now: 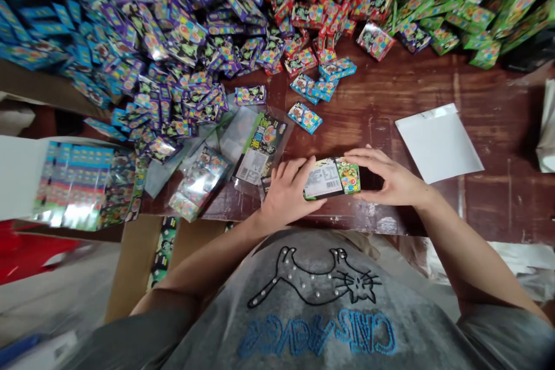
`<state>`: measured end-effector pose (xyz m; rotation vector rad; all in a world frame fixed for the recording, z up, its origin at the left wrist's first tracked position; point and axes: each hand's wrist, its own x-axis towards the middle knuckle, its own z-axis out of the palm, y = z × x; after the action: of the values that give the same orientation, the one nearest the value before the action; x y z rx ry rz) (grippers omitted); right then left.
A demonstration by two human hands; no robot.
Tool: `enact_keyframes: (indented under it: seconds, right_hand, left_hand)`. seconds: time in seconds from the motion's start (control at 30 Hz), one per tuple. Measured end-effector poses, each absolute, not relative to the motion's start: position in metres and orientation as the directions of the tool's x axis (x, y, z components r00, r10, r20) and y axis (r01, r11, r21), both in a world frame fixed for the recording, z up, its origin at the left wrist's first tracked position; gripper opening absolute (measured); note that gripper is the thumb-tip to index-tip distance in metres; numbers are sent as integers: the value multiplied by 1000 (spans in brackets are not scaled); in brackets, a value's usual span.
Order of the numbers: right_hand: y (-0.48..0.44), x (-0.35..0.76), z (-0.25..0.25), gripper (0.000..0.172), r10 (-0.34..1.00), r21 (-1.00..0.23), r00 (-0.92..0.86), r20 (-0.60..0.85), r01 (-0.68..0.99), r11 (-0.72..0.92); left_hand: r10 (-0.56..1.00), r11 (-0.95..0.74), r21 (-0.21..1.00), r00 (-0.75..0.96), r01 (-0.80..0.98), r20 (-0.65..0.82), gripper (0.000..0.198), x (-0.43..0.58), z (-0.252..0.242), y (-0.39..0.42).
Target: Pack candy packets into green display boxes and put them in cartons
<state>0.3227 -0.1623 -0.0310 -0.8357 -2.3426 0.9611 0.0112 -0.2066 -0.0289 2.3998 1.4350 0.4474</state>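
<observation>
In the head view, my left hand (287, 189) is closed around the left end of a printed packet (323, 179) with a white label and barcode. My right hand (388, 178) curves round its right end, fingertips and thumb touching the green, colourful part. The packet is held at the table's near edge, in front of my grey shirt. Just left of it lies a flat clear bag with a printed card (265, 140). Beside that is a filled clear packet (202, 180) of small boxes. A single blue box (305, 117) lies beyond my hands.
Heaped small boxes line the far side: blue (47, 23), purple (208, 23), red (323, 0) and green (459, 0). A white sheet (440, 141) lies to the right. At left, a box (26, 176) holds several filled packets (78, 185). An open carton (134, 254) stands below the table edge.
</observation>
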Motion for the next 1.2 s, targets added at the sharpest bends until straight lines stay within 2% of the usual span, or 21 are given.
enact_keyframes:
  seconds: [0.1, 0.17, 0.23, 0.27, 0.37, 0.43, 0.53, 0.67, 0.83, 0.9, 0.97, 1.03, 1.2]
  right_hand:
    - [-158, 321, -31, 91, 636, -747, -756, 157, 330, 577]
    - [-160, 315, -32, 94, 709, -756, -682, 182, 364, 544]
    - [-166, 305, -34, 89, 835, -802, -505, 218, 396, 448]
    - [-169, 300, -35, 83, 889, -834, -401, 220, 395, 385]
    - [-179, 285, -37, 56, 974, -908, -155, 167, 360, 213]
    - [-183, 280, -38, 40, 985, -919, -108, 137, 358, 167]
    - [-188, 280, -39, 30, 986, -922, -136, 92, 363, 137]
    - [-196, 282, -41, 28, 989, -937, -146, 32, 339, 80]
    - [-209, 280, -44, 21, 987, -922, -151, 54, 371, 107]
    - [-218, 277, -48, 31, 990, -914, -120, 73, 389, 115]
    - [-227, 273, -54, 51, 995, -922, -28, 94, 376, 97]
    - [-234, 268, -58, 56, 994, -939, 64, 94, 336, 68]
    - [-235, 270, -53, 23, 997, -965, 72, 38, 262, 18]
  left_hand:
    - [885, -455, 437, 446, 776, 130, 103, 14, -29, -207]
    - [926, -367, 499, 362, 785, 111, 109, 19, -25, -204]
    - [964, -244, 591, 258, 769, 62, 113, 26, -21, -199]
    - [973, -199, 643, 229, 739, 37, 110, 31, -20, -196]
    - [969, -164, 806, 246, 569, 24, 78, 44, -25, -189]
    - [953, -161, 889, 302, 429, 27, 68, 49, -33, -188]
    - [922, -82, 961, 386, 264, -27, 69, 50, -44, -187]
    - [885, 48, 982, 447, 185, -128, 58, 41, -49, -181]
    - [849, 72, 979, 503, 191, -161, 31, 32, -45, -168]
    - [857, 49, 975, 492, 216, -152, 26, 31, -41, -164]
    - [878, 24, 969, 459, 245, -138, 24, 31, -37, -160]
    - [899, 3, 966, 423, 258, -115, 22, 32, -35, -157]
    - [917, 100, 980, 366, 169, -157, 18, 41, -34, -155]
